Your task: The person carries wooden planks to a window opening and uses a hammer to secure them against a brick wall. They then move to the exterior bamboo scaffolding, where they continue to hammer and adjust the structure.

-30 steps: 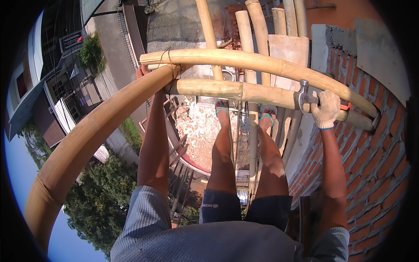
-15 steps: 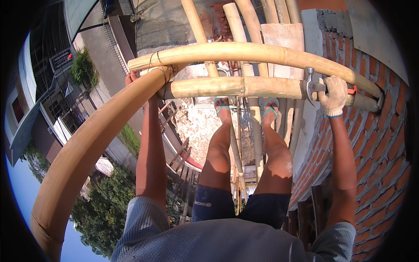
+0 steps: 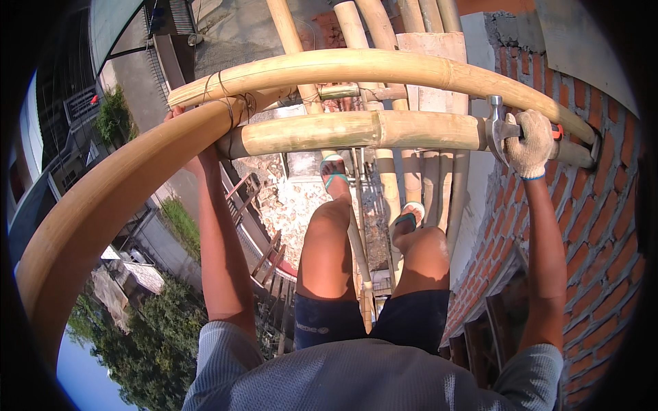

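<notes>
My left hand (image 3: 205,159) is wrapped round a thick bamboo pole (image 3: 113,195) near the lashed joint; the pole hides most of it, but fingertips show on the far side. In a knitted work glove, my right hand (image 3: 532,144) grips a claw hammer (image 3: 496,130) by its dark and orange handle. The hammer lies across the right part of a lower horizontal bamboo rail (image 3: 308,132), its head and claw at the rail's near side. Above it runs a second bamboo rail (image 3: 343,67). Thin wire (image 3: 229,103) binds the poles at the left joint.
A brick wall (image 3: 528,226) rises on the right, where both rails end. Several bamboo poles (image 3: 428,178) run lengthwise beneath my sandalled feet (image 3: 334,175). Far below lie pale rubble (image 3: 305,212) and a ladder-like frame (image 3: 243,195). Trees (image 3: 161,325) and rooftops stand to the left.
My right foot has come back toward me, and its knee is more bent. The rails and the thick pole sit further left in view. Both hands keep their holds.
</notes>
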Motion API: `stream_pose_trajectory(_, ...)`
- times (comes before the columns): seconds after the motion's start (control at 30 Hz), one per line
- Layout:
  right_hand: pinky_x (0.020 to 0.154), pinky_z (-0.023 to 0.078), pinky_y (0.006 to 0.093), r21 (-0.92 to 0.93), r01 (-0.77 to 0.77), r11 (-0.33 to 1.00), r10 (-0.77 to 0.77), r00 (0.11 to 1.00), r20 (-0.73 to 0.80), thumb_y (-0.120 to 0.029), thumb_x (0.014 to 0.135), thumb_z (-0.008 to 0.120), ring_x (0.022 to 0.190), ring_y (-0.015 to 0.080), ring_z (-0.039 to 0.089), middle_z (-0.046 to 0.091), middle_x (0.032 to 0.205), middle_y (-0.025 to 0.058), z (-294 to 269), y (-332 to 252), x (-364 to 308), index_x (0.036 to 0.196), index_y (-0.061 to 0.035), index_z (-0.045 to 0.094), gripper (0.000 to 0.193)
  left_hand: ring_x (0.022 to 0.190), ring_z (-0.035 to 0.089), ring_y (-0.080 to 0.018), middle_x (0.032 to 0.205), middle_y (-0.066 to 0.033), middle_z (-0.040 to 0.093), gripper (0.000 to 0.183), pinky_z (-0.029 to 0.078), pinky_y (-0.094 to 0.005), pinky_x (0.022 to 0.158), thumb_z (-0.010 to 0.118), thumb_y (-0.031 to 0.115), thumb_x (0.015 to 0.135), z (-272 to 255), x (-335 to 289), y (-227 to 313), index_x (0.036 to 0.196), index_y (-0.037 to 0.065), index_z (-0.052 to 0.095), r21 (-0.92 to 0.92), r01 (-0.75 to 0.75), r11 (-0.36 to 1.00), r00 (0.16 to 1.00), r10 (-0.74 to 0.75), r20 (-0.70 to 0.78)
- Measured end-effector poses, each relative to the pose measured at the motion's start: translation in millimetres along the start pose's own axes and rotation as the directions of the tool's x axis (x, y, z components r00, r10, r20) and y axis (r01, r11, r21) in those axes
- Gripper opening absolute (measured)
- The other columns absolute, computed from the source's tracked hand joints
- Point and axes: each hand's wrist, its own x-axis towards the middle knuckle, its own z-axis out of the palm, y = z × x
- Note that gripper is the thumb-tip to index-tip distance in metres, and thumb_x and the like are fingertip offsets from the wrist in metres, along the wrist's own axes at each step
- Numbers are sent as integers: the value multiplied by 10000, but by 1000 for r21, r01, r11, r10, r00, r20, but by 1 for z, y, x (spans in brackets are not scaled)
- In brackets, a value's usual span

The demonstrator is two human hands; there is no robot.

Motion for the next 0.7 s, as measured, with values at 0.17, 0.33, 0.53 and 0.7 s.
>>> stream_pose_trajectory(0.17, 687, 427, 417, 6, -17, 1000, 17, 1000, -26, -178, 794, 707, 700, 316, 549, 548, 716, 96, -1, -1, -1, 744, -75, 589, 165, 909, 633, -227, 1013, -119, 680, 350, 473, -341, 837, 517, 335, 1029, -8, 13, -16, 1123, 21, 640, 49, -110, 993, 976, 99, 196)
stream_pose_trajectory(0.33, 702, 457, 412, -2, -5, 1000, 5, 999, -49, -186, 800, 714, 728, 315, 584, 600, 750, 101, -1, -2, -1, 778, -65, 637, 145, 1113, 614, -328, 1241, -153, 644, 370, 470, -411, 950, 576, 167, 943, -19, 23, -47, 1295, 60, 612, 289, -575, 765, 808, 478, 344)
stream_pose_trajectory(0.53, 756, 493, 390, 35, -49, 998, 49, 999, 4, -185, 822, 702, 782, 304, 631, 666, 836, 122, 0, 7, -8, 890, -33, 696, 167, 1071, 642, -368, 1147, -186, 687, 360, 492, -422, 926, 602, 133, 901, -22, 32, -67, 1248, 47, 645, 410, -532, 741, 841, 405, 358)
stream_pose_trajectory(0.7, 754, 505, 366, 11, -81, 997, 81, 997, -14, -187, 816, 722, 782, 276, 648, 672, 842, 117, 3, 16, -15, 923, -16, 700, 203, 940, 657, -402, 992, -223, 695, 224, 505, -444, 819, 598, 115, 884, -24, 48, -59, 1037, -31, 674, 390, -476, 788, 879, 407, 249)
